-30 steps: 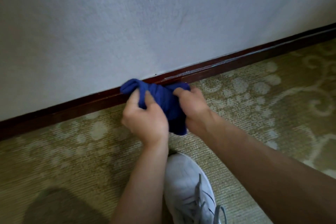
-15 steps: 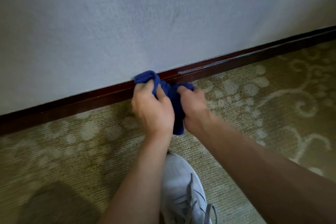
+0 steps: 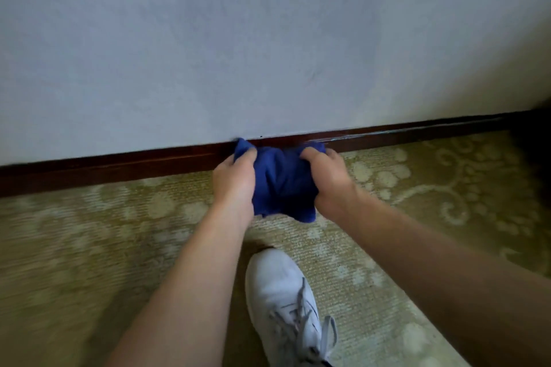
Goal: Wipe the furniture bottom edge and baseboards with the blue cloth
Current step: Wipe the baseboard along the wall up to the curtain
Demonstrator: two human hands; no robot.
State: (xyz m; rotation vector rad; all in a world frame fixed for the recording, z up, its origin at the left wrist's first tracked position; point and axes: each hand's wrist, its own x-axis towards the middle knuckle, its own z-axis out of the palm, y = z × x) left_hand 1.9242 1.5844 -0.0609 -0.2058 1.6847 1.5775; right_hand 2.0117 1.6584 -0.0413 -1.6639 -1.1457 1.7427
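Where it meets the baseboard (image 3: 119, 165), the blue cloth (image 3: 281, 185) bunches between gripping fingers (image 3: 249, 155).

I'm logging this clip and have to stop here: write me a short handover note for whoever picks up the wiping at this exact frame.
Left hand: grips the left side of the blue cloth.
Right hand: grips the cloth's right side.
Cloth: bunched between both hands, its top edge against the dark wooden baseboard where it meets the pale wall; the lower part hangs over the patterned carpet.
Done: cannot tell from this frame which stretches are already wiped.
Left: baseboard runs on to both sides; pale streaks show on it just right of the cloth. No furniture edge clearly in view.
Note: white sneaker planted just behind the hands.
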